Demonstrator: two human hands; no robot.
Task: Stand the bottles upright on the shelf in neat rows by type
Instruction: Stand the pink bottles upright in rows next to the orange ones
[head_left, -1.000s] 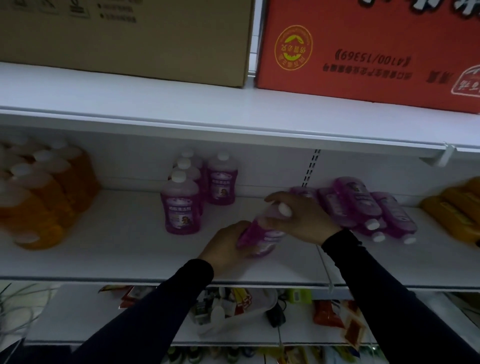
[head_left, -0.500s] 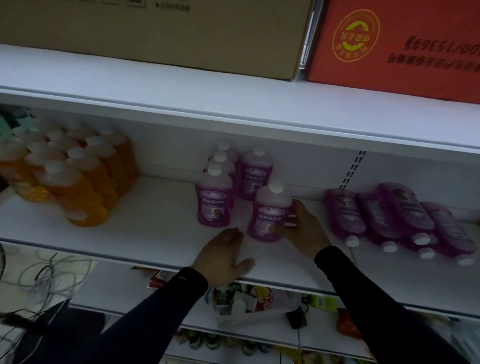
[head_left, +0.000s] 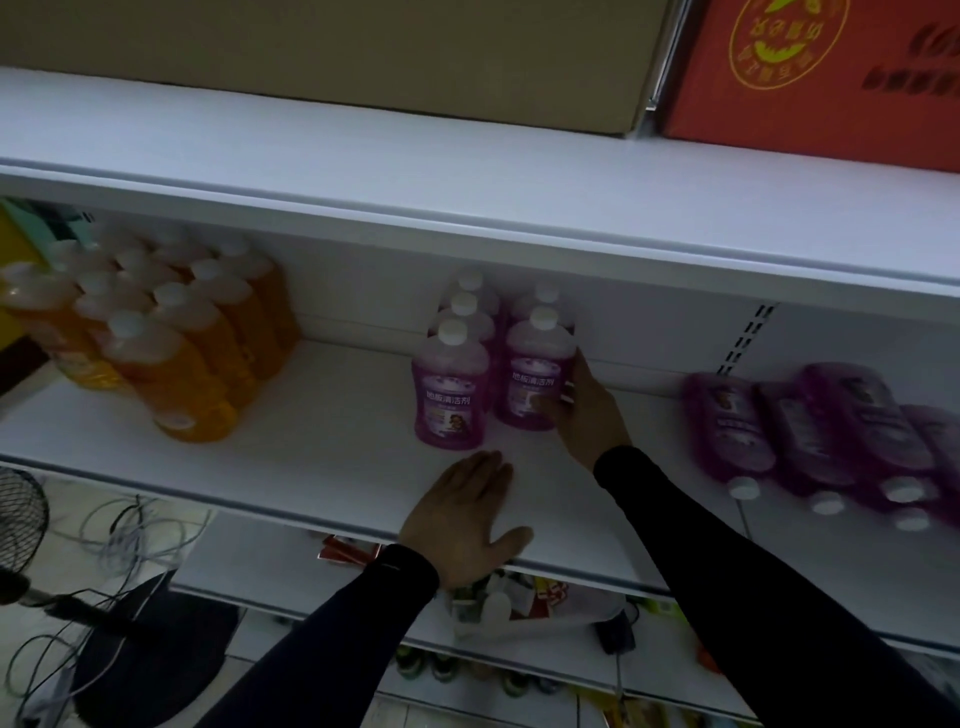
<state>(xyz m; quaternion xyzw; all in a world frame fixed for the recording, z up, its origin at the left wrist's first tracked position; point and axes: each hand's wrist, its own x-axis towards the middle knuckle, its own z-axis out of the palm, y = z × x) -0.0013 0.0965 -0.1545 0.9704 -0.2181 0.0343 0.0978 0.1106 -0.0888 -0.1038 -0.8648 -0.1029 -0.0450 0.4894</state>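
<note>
- On the middle shelf (head_left: 322, 441), 5 purple bottles (head_left: 451, 384) stood upright in 2 short rows running front to back: 3 in the left row and 2 in the right.
- At the front of the right row, the right hand (head_left: 584, 410) gripped the front bottle (head_left: 535, 376), with fingers curled round its right side and thumb low on the label; the bottle stood upright, just beside its left neighbour.
- Near the shelf's front edge, the left hand (head_left: 467, 514) lay flat and open on the bare board, holding nothing.
- Off to the right, well apart from the standing group, about 4 purple bottles on their sides (head_left: 810, 436) lay with white caps pointing toward the front; I judged these were the work left.
- At the left end, the orange bottles (head_left: 171, 343) stood in a packed block, which looked done, though blur hid the exact count.
- By my judgement, the purple type was a little over half sorted.
- Above, a brown carton (head_left: 332, 47) and a red carton (head_left: 821, 78) sat on the top shelf.
</note>
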